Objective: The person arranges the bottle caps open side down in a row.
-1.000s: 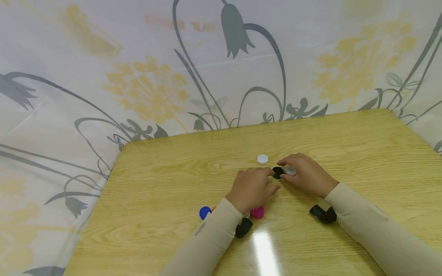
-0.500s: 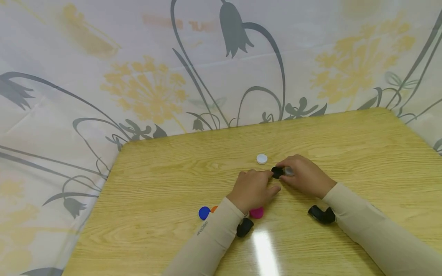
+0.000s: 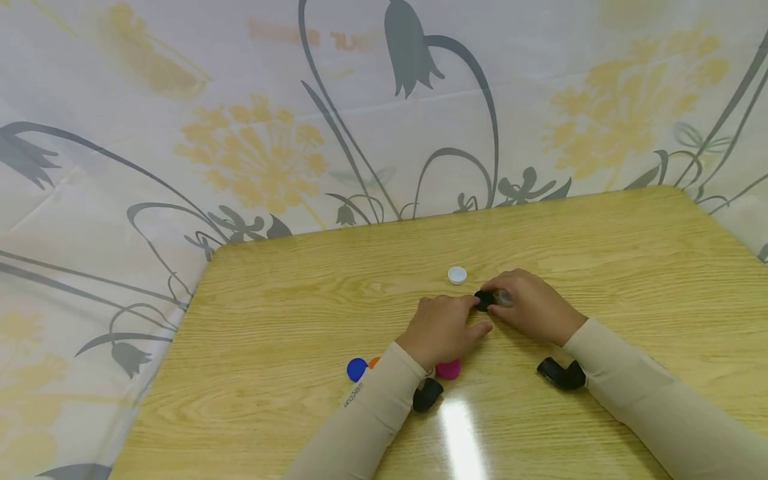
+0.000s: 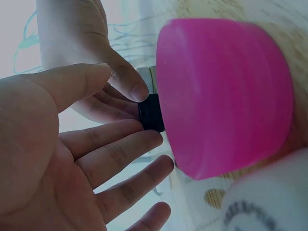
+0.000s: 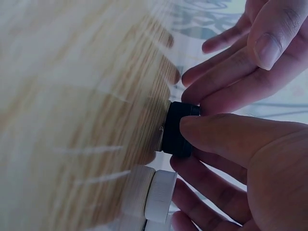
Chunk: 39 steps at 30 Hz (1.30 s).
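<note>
A small round black cap (image 3: pixel 483 301) lies on the wooden table between the two hands. My right hand (image 3: pixel 531 303) pinches it; in the right wrist view its thumb lies on the side of the black cap (image 5: pixel 177 130). From the other side my left hand (image 3: pixel 441 330) reaches in with fairly straight fingers, and its fingertips touch or nearly touch the black cap (image 4: pixel 151 113), its thumb held apart. Under the right hand a whitish cap (image 3: pixel 504 298) shows partly, next to the black one. Just behind stands a white cap (image 3: pixel 457 275).
Near the left forearm lie a blue cap (image 3: pixel 357 370), a partly hidden orange one (image 3: pixel 374 363) and a pink cap (image 3: pixel 448 369). Black curved pieces (image 3: pixel 561 373) sit by both wrists. A patterned cloth (image 3: pixel 384 120) hangs along the table's back edge.
The right thumb and fingers have closed in on the black cap, covering more of the whitish one. The left hand stays nearly still at the cap's other side.
</note>
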Motion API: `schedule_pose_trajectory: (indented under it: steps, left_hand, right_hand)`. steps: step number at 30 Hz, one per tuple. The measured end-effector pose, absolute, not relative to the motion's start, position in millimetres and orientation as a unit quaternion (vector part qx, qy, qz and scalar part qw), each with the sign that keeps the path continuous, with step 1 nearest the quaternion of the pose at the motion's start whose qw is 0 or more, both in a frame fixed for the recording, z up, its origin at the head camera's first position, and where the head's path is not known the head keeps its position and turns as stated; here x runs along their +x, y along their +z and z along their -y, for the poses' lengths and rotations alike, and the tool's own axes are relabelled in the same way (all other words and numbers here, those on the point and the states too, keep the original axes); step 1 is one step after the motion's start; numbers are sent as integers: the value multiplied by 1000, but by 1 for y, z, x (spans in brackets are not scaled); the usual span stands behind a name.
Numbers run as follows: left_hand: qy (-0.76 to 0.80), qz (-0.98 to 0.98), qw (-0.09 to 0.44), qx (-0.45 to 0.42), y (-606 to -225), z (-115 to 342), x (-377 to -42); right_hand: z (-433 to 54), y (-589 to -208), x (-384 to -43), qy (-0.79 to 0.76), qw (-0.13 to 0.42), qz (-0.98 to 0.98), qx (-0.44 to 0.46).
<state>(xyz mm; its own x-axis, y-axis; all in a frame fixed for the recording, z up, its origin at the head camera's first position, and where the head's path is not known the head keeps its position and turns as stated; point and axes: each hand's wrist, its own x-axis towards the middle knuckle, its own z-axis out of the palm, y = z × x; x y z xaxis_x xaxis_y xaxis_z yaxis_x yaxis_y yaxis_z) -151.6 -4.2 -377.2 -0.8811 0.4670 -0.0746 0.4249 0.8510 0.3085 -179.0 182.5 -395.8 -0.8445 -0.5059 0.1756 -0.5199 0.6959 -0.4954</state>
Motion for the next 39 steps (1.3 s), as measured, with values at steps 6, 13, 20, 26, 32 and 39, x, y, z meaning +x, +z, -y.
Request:
schedule_pose_trajectory:
  steps: [6,13,20,26,32,39]
  left_hand:
    - [145,-958,76,234,-378,4,-152]
    - [153,-956,80,237,-377,5,-152]
    - [157,-954,94,236,-376,5,-153]
    - [162,-952,93,242,-377,6,-154]
    - [164,-953,85,241,-375,6,-154]
    - [263,-946,49,184,-367,10,-153]
  right_hand:
    - [-183,-396,-179,273,17,920,282]
    - [-183,-396,-179,269,27,919,287]
    - [-182,-396,-178,274,20,920,279]
    - [-182,-396,-178,275,12,922,273]
    - [-183,-396,-179,276,28,919,279]
    - [-183,-391,-178,308,59,909,274]
